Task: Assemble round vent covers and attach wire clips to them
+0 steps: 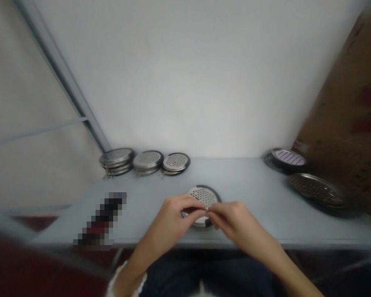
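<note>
In front of me on the table lies a round perforated metal disc (pixel 200 194) with a black band on part of its rim. Above it, my left hand (pixel 181 212) and my right hand (pixel 233 216) meet fingertip to fingertip. Both are closed in a pinch on a small shiny metal piece (pixel 207 208). Its exact kind is too small to tell. The fingers hide the middle and part of the sides of the disc.
Along the back of the grey table (pixel 247 181) stand stacks of similar discs: a left stack (pixel 116 159), a middle stack (pixel 147 160) and a right stack (pixel 175 162). At the right are a labelled round item (pixel 287 157), a tin-like tray (pixel 320 192) and cardboard (pixel 343 123). A pixelated dark object (pixel 103 218) lies left.
</note>
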`<state>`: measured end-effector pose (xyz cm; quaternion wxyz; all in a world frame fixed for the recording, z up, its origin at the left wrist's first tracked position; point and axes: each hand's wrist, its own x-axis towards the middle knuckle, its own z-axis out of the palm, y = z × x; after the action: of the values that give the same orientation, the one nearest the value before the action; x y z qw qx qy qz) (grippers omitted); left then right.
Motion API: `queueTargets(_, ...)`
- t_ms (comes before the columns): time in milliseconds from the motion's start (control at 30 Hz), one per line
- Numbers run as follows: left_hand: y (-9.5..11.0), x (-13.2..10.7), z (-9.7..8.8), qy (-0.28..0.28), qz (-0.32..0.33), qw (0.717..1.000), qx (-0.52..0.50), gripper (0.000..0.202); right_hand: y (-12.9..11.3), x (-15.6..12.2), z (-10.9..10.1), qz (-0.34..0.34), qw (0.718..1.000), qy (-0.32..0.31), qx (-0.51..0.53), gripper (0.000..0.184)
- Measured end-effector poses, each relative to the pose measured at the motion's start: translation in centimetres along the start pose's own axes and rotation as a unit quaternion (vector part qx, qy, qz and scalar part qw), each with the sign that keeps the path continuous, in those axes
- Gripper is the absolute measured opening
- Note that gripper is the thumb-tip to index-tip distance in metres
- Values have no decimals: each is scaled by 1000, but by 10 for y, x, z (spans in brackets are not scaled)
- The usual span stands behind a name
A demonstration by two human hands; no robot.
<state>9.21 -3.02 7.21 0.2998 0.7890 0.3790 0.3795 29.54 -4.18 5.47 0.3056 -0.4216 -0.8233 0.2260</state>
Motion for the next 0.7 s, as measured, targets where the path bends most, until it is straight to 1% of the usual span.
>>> queueTargets(100,-3,0,4,16,-18,1000,3,10,0,0,2,-14,1000,-3,-18,29)
queueTargets(233,-2,1,12,70,-34,997,31,16,2,1,12,-22,996,45,-77,20)
queueTargets(333,2,1,16,99,-21,994,41,18,4,1,19,-27,991,65,-111,21)
queueTargets(500,9,-1,19,103,7,993,52,19,2,0,22,-19,990,54,-125,22)
queueTargets(600,9,-2,20,101,19,992,69,17,2,0,22,-21,990,48,-129,23)
queueTargets(700,7,-2,20,97,22,993,65,15,4,0,23,-31,991,57,-114,23)
